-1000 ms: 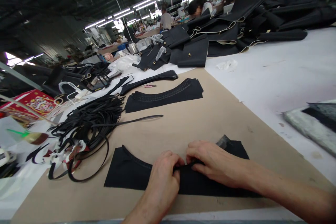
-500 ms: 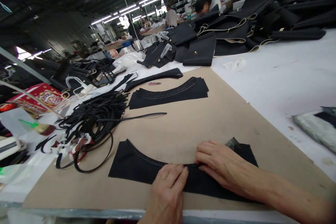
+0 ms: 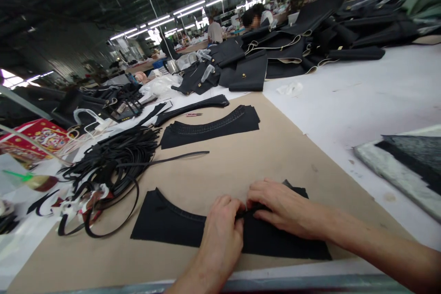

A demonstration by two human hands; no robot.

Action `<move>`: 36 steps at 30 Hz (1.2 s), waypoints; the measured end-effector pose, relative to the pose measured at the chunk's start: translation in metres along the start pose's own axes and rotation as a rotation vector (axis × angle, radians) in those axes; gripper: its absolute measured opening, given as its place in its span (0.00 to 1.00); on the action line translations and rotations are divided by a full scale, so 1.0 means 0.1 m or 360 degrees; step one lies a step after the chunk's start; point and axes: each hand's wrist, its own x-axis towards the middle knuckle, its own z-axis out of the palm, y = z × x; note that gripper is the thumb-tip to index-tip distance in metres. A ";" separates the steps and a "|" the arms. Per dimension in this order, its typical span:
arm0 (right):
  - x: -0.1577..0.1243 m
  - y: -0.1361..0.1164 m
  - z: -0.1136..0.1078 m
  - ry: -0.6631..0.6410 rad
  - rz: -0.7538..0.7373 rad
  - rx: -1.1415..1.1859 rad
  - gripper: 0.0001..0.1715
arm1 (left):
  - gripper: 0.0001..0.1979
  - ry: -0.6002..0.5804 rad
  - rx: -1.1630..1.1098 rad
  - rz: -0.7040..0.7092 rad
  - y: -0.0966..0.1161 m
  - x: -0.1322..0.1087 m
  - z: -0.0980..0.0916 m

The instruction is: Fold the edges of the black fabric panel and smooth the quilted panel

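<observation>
A black curved fabric piece [image 3: 165,223] lies flat on the brown board, its concave edge facing away from me. My left hand [image 3: 222,227] is closed on that edge near the middle, thumb and fingers pinching it. Just to its right, my right hand [image 3: 275,202] pinches the same edge with curled fingers. A narrow strip of the edge looks folded between the two hands, though the fingertips partly hide it. The right forearm crosses over the piece's right end.
Beyond lies a stack of similar black curved pieces [image 3: 210,131] with small pink-handled snips [image 3: 194,114] behind it. Black straps [image 3: 117,156] are heaped at left. A stone slab [image 3: 396,170] bearing dark fabric sits at right. Black panels [image 3: 248,71] are piled at the back; people work beyond.
My left hand has moved up onto the curved edge and now pinches it, where it lay flatter before. The view has shifted right, so things appear further left.
</observation>
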 end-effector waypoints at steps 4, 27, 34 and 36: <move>-0.01 0.02 0.00 -0.0003 0.0004 0.0051 0.10 | 0.14 0.0000 0.0046 0.0010 0.02 0.00 0.01; -0.20 0.18 -0.07 0.0022 -0.0127 -0.0060 0.06 | 0.11 0.0478 0.0212 0.0485 -0.18 -0.20 0.21; -0.17 0.25 -0.11 0.0023 -0.0070 -0.0010 0.10 | 0.13 0.0061 -0.0028 -0.0012 0.22 0.03 0.19; -0.17 0.27 -0.12 0.0001 -0.0053 0.0004 0.08 | 0.13 0.0016 -0.0009 -0.0045 0.26 0.07 0.17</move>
